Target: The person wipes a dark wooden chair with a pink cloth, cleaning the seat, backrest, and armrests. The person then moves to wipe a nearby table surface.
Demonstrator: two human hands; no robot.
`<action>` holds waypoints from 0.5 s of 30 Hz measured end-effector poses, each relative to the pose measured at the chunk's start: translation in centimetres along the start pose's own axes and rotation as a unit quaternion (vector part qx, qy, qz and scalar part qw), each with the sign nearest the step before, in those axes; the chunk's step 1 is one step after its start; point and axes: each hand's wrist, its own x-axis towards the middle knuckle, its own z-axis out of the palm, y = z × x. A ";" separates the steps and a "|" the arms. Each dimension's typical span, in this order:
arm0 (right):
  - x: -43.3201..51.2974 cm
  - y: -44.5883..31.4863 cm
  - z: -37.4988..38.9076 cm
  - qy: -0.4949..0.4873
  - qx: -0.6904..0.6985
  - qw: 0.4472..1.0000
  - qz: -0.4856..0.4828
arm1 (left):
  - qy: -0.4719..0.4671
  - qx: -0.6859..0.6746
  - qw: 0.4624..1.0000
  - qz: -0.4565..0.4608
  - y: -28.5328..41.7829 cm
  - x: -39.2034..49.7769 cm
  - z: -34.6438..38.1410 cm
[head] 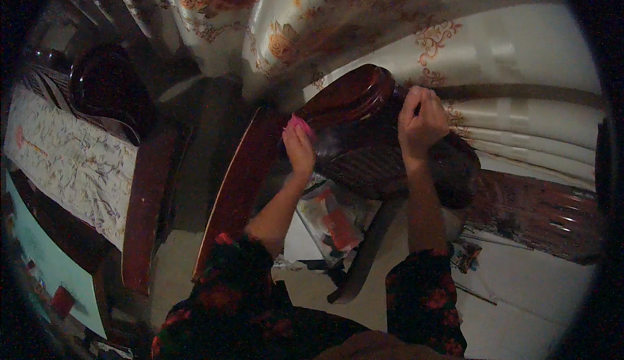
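My left hand (299, 148) holds a pink cloth (301, 125), bunched at its fingertips. It is beside a dark red-brown wooden chair (348, 91) with a glossy rounded top. Below that top runs a dark ribbed panel (365, 167), and a curved dark leg (368, 252) reaches down towards me. At the chair's right side is my right hand (423, 121), its fingers bent together. Whether those fingers grip the chair's edge or anything else is hidden. Both forearms reach forward from dark flowered sleeves.
A flat red-brown wooden panel (243, 179) with a pale edge stands left of the chair. Flowered curtains (287, 33) hang behind. Further left are a patterned cushion (73, 165) and a pale green tabletop (53, 267). A bag with red print (336, 221) lies below the chair.
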 end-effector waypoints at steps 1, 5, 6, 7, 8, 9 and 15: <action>0.0 0.0 0.0 0.000 -0.006 1.000 0.001 | -0.037 0.009 0.999 -0.014 -0.4 0.6 -0.9; 0.2 -0.2 -0.1 0.004 0.010 1.000 0.002 | -0.104 0.054 0.993 -0.009 -1.8 1.7 -4.3; 0.3 -0.2 -0.2 0.009 0.013 1.000 -0.004 | -0.118 0.064 0.991 -0.018 -1.8 1.5 -4.8; 0.3 -0.2 -0.2 0.001 0.017 1.000 -0.002 | -0.107 0.063 0.992 -0.006 -1.7 1.3 -5.1; 0.4 -0.2 -0.3 -0.005 0.024 1.000 0.002 | -0.123 0.074 0.989 -0.028 -1.4 1.2 -5.2; 0.4 -0.2 -0.3 -0.007 0.021 1.000 0.000 | -0.103 0.040 0.994 0.002 -1.1 1.0 -5.2; 0.1 -0.4 -0.3 -0.004 0.004 1.000 0.004 | -0.131 0.025 0.990 -0.041 0.1 1.8 -5.4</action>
